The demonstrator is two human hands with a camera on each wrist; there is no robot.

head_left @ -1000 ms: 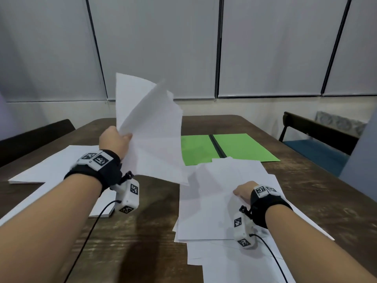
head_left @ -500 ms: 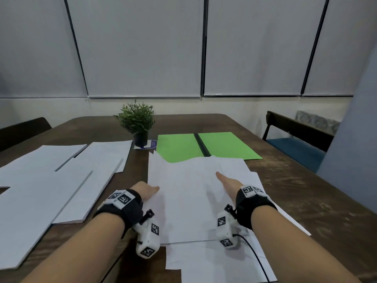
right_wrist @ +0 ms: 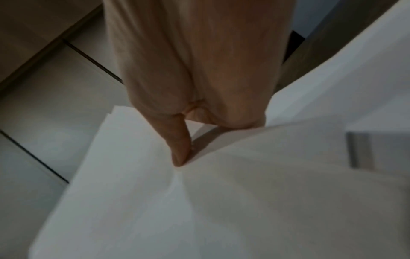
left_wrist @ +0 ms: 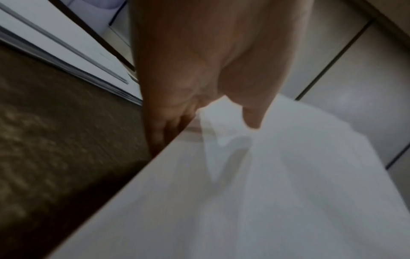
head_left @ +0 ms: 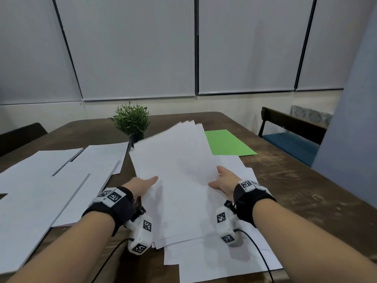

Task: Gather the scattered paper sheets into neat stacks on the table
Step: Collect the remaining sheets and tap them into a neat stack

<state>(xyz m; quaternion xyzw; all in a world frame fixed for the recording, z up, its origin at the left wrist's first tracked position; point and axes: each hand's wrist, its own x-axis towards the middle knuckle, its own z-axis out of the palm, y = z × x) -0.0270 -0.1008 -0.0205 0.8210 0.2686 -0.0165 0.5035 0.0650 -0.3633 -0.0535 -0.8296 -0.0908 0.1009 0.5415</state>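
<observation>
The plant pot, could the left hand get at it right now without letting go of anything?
Probably not. The left hand pinches the left edge of the lifted sheets, thumb on top, and the right hand holds the other edge. The pot stands beyond the sheets' far left corner, partly hidden by them.

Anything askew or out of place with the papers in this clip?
Yes. The bundle held by the left hand and right hand is fanned at its far edge, and the loose sheets beneath lie crooked.
</observation>
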